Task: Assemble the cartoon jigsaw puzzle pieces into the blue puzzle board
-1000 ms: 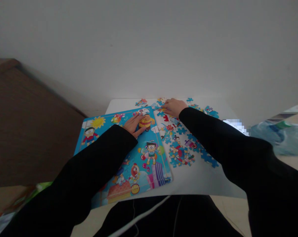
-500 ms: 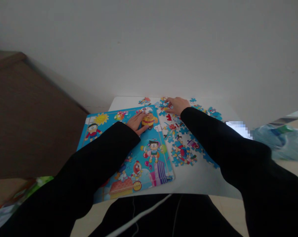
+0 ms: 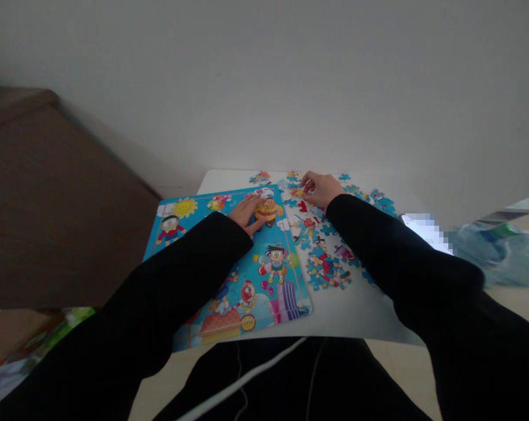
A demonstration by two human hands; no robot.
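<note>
A blue cartoon jigsaw puzzle board (image 3: 264,275) lies on the left half of a small white table (image 3: 356,316). My left hand (image 3: 245,211) rests flat on its upper part, fingers stretched out beside a yellow cartoon figure. Loose blue puzzle pieces (image 3: 329,257) are scattered to the right of the board. My right hand (image 3: 320,188) is at the far end of that scatter, fingers curled in a pinch on a small puzzle piece (image 3: 298,192). Both arms wear black sleeves.
A white wall rises right behind the table. A dark brown cabinet (image 3: 49,204) stands to the left. A crumpled blue plastic bag (image 3: 496,251) lies at the right. A white cable (image 3: 246,380) runs across my lap below the table's front edge.
My right hand's fingers have curled tighter over pieces at the far end. My left hand stays flat on the board. The view has shifted slightly.
</note>
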